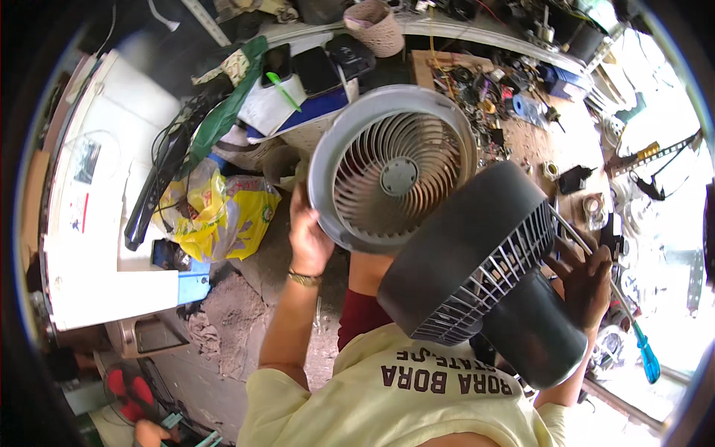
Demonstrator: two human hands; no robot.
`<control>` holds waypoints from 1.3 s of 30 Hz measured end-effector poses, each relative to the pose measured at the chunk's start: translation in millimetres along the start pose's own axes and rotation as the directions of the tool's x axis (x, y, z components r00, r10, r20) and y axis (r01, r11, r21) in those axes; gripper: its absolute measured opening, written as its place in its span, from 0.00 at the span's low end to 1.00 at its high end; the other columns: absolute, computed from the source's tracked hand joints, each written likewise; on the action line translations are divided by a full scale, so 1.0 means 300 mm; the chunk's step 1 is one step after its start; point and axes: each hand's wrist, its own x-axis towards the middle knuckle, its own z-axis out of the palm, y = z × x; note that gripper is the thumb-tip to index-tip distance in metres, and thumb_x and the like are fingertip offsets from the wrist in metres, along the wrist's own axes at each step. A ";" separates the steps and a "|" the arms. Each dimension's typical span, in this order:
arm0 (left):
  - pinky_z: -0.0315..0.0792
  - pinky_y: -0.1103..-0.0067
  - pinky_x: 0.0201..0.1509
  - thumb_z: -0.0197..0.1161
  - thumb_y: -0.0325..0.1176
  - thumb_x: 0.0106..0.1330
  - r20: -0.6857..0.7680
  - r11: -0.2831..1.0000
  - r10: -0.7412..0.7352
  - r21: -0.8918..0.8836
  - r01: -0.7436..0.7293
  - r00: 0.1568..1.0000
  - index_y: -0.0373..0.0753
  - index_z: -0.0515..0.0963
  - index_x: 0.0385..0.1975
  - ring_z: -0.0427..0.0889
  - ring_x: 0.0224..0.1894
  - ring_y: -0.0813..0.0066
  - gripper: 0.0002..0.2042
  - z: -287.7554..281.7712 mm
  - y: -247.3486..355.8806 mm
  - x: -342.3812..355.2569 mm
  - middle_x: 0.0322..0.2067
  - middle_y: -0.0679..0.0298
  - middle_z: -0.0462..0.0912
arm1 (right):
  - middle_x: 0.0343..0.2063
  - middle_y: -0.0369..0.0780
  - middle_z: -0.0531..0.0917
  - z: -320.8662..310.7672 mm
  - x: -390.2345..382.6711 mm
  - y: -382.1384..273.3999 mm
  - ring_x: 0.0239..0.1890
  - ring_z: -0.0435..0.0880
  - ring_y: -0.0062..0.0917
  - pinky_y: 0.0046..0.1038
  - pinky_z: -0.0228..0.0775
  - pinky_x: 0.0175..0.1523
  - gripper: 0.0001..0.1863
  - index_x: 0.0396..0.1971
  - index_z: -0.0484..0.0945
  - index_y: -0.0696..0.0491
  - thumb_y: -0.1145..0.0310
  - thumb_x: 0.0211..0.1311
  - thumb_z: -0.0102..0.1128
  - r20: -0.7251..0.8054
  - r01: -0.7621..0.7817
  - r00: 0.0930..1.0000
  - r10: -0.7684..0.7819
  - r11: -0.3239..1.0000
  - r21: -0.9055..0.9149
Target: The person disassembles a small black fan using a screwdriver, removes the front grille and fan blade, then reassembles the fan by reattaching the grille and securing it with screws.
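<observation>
My left hand grips the left rim of a round grey fan grille, which has curved spiral slats and a flat hub in the middle. Close against the grille's lower right is a black fan body, tilted, with a deep round housing, a ribbed back and a dark motor cover. On the fan's right side, my right hand has its fingers closed around the shaft of a long screwdriver with a blue handle pointing down and right. Part of this hand is hidden behind the fan.
A cluttered wooden workbench holds small parts and wires. Phones and papers lie at the far left of the bench. A yellow plastic bag sits left of my left hand. Beyond it stands a white cabinet. Another person's hand shows at lower left.
</observation>
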 end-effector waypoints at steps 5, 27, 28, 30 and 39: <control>0.61 0.69 0.66 0.56 0.38 0.53 0.012 0.997 -0.066 0.030 0.066 0.998 0.32 0.55 0.62 0.68 0.61 0.64 0.35 0.060 -0.064 -0.199 0.57 0.55 0.67 | 0.57 0.55 0.67 0.029 -0.002 -0.015 0.60 0.68 0.55 0.57 0.65 0.57 0.21 0.29 0.63 0.53 0.48 0.70 0.45 -0.036 0.017 0.999 -0.015 0.999 0.050; 0.60 0.67 0.67 0.40 0.41 0.61 0.078 0.997 -0.069 -0.037 0.072 0.995 0.32 0.58 0.63 0.67 0.63 0.61 0.30 0.029 -0.165 -0.260 0.61 0.55 0.66 | 0.41 0.34 0.74 0.060 0.174 0.018 0.47 0.81 0.28 0.29 0.72 0.43 0.17 0.42 0.73 0.50 0.51 0.72 0.45 -0.066 -0.210 0.975 0.211 0.977 0.016; 0.62 0.66 0.66 0.38 0.42 0.62 0.076 0.997 -0.045 -0.055 0.049 0.996 0.30 0.64 0.60 0.70 0.61 0.62 0.29 0.020 -0.170 -0.258 0.59 0.54 0.70 | 0.41 0.34 0.74 0.056 0.174 0.018 0.47 0.80 0.28 0.29 0.72 0.43 0.17 0.42 0.73 0.50 0.51 0.72 0.45 -0.066 -0.213 0.975 0.213 0.977 0.017; 0.60 0.65 0.67 0.41 0.45 0.62 0.053 0.992 -0.083 -0.095 0.088 0.995 0.32 0.63 0.62 0.68 0.62 0.60 0.31 0.002 -0.165 -0.260 0.60 0.55 0.69 | 0.41 0.34 0.74 0.059 0.175 0.018 0.46 0.81 0.28 0.29 0.73 0.42 0.17 0.41 0.73 0.50 0.51 0.72 0.46 -0.073 -0.207 0.975 0.209 0.978 0.035; 0.63 0.65 0.64 0.44 0.64 0.66 0.309 0.947 -0.318 0.153 0.283 0.896 0.33 0.58 0.66 0.70 0.59 0.60 0.40 0.007 -0.056 -0.068 0.61 0.56 0.68 | 0.43 0.37 0.78 0.043 0.162 0.039 0.45 0.80 0.30 0.32 0.72 0.44 0.17 0.41 0.73 0.52 0.53 0.72 0.45 0.002 -0.166 0.986 0.167 0.984 0.055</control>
